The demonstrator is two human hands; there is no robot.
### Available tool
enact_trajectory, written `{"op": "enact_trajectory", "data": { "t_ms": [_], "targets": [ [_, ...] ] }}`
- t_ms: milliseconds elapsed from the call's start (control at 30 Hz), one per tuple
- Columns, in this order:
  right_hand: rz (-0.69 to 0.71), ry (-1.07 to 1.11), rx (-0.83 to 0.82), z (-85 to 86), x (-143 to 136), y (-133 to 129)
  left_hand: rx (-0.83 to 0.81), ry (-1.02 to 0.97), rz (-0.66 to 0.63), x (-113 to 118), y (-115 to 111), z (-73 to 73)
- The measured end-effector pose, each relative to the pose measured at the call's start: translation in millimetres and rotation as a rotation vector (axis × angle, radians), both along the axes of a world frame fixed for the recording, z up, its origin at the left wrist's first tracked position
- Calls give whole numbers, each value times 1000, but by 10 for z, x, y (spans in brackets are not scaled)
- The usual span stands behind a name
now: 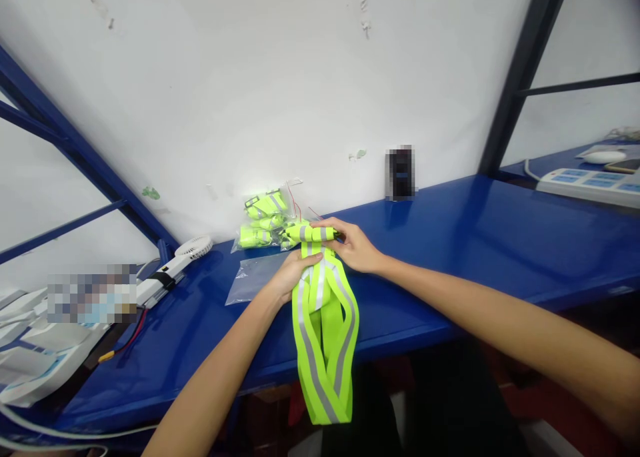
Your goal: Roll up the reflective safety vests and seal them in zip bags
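Observation:
A neon yellow-green reflective vest [345, 340] made of elastic straps with grey stripes is held up between both hands. Its long loops hang down over the table's front edge. My left hand [293, 275] is closed around the gathered straps, thumb on top. My right hand [354, 245] pinches the upper bundled end, where a dark buckle partly shows. Just behind lie several clear bags of folded reflective straps [257, 223], against the wall. An empty-looking clear plastic bag [257, 278] lies flat beside my left hand.
On the blue table [425, 257], a white handheld fan [194, 247] lies at the left near white plastic equipment [45, 357] with cables. A blurred-out black object [400, 173] stands by the wall. A white power strip [590, 185] is at the far right, beyond the dark frame post [520, 77].

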State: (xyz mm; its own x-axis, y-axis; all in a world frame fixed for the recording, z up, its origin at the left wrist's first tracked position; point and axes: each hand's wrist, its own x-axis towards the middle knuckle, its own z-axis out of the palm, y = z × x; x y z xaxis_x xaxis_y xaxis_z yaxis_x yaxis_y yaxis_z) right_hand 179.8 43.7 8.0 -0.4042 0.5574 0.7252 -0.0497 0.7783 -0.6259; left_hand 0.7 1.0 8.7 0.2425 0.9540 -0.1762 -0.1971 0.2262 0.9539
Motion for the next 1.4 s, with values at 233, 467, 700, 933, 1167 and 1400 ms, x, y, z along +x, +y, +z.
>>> {"op": "enact_trajectory", "data": {
  "t_ms": [233,467,700,933,1167,1400],
  "targets": [
    [101,-124,137,-64,66,74,32,43,202,37,19,-41],
    [33,-276,259,-43,120,48,16,-49,151,2,-10,-16],
    [36,-275,136,-66,96,52,-11,-177,136,-8,-9,-4],
    [271,77,-499,-75,45,163,113,-242,346,-42,66,65],
    [417,-87,-639,-101,8,130,176,-271,327,-60,50,52],
    [233,-34,-708,-156,-46,131,214,-256,158,-58,21,-7]
  ]
}}
